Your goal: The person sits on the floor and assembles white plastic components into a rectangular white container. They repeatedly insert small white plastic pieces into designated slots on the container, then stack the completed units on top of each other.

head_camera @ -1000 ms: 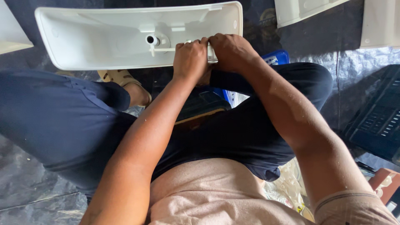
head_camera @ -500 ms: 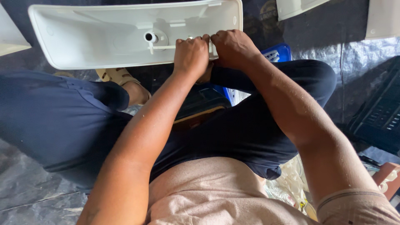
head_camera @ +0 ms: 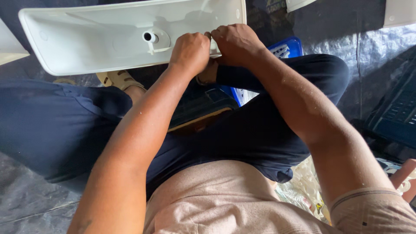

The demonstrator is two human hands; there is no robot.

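White moulded plastic tank shell stretches across the top of the frame, open side up, a short round spout at its middle. Left hand is curled tight on the near rim at upper centre. Right hand is clenched just beside it, knuckles touching, gripping the same edge. Blue plastic crate peeks out behind the wrists.

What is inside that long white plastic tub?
Inside the long white plastic tub a short white tube sticks up. The left hand and right hand cover the rest.
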